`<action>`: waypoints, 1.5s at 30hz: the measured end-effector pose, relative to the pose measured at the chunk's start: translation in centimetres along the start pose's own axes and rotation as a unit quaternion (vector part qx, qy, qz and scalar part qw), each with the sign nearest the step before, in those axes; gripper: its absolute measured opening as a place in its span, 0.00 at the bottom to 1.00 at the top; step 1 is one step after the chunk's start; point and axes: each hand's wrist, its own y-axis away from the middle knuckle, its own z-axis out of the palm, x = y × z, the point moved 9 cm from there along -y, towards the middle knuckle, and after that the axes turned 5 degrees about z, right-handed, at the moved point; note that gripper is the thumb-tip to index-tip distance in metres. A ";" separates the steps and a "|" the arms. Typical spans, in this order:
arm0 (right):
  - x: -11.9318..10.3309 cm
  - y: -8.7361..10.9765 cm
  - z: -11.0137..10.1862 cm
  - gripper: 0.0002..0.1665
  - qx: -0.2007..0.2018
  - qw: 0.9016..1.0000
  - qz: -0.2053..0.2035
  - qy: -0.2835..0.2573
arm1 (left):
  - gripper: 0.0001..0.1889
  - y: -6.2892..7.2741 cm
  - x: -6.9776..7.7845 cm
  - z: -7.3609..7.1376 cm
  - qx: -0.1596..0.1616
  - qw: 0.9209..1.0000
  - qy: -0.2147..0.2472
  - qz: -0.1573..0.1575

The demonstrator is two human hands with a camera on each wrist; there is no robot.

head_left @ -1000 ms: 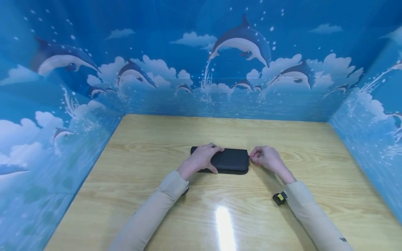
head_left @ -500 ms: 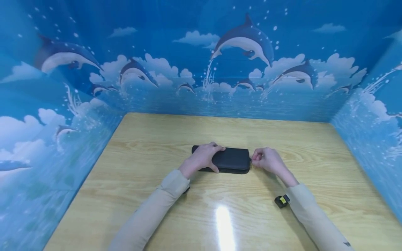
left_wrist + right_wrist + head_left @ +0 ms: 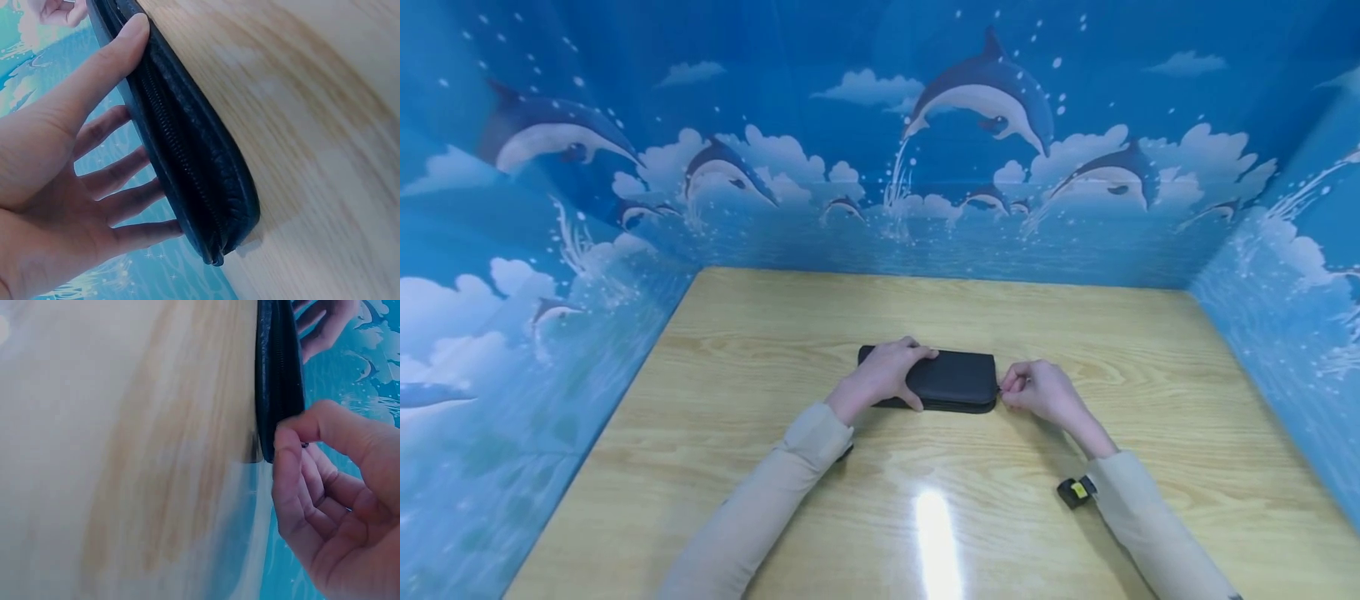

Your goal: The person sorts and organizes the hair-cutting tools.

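Note:
A black zip-around wallet [image 3: 958, 377] lies on the wooden table, its long side facing me. My left hand [image 3: 882, 372] grips its left half, thumb on the near edge and fingers spread over toward the far side. In the left wrist view the zip teeth [image 3: 172, 134] run along the near edge, under the thumb. At the wallet's right end, my right hand [image 3: 1041, 390] pinches the small dark zipper pull between thumb and index finger. The right wrist view shows those fingertips right at the wallet's end; they hide most of the pull.
The wooden tabletop [image 3: 760, 350] stretches around the wallet, with a bright light reflection near the front. Blue dolphin-print sheets [image 3: 865, 242] wall in the back and both sides. A small black device with a yellow label [image 3: 1077, 492] sits at the right wrist.
My right hand has slid a little toward me along the wallet's right end, with the zipper pull pinched. The left hand keeps its grip on the wallet.

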 end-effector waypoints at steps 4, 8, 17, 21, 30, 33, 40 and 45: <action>-0.1 0.4 0.4 0.04 -0.010 1.000 0.007 -0.017 | 0.48 0.0 -0.1 0.0 0.001 1.000 -0.002 0.001; -0.2 0.7 0.5 0.05 -0.002 1.000 0.002 -0.019 | 0.48 0.0 0.0 -0.1 0.001 1.000 -0.004 0.003; -0.4 1.2 0.9 0.04 0.003 1.000 0.005 -0.024 | 0.48 0.0 0.0 -0.1 0.001 1.000 0.003 0.006; -0.3 1.3 1.3 0.03 -0.008 0.999 0.012 -0.046 | 0.48 0.1 0.0 -0.1 0.002 1.000 0.003 0.005; -0.2 1.7 1.4 0.02 0.002 0.998 0.019 -0.068 | 0.48 0.0 0.0 -0.1 0.002 1.000 0.008 0.007; -0.2 1.7 1.3 0.02 0.006 0.998 0.019 -0.064 | 0.48 0.0 0.0 0.0 0.000 1.000 0.011 0.008; -0.2 1.9 1.2 0.02 0.009 0.998 0.025 -0.049 | 0.48 -0.1 -0.1 0.0 0.000 1.000 0.013 0.006; -0.4 2.1 1.5 0.02 0.000 0.997 0.035 -0.065 | 0.48 0.0 -0.1 0.0 -0.003 1.000 0.010 0.002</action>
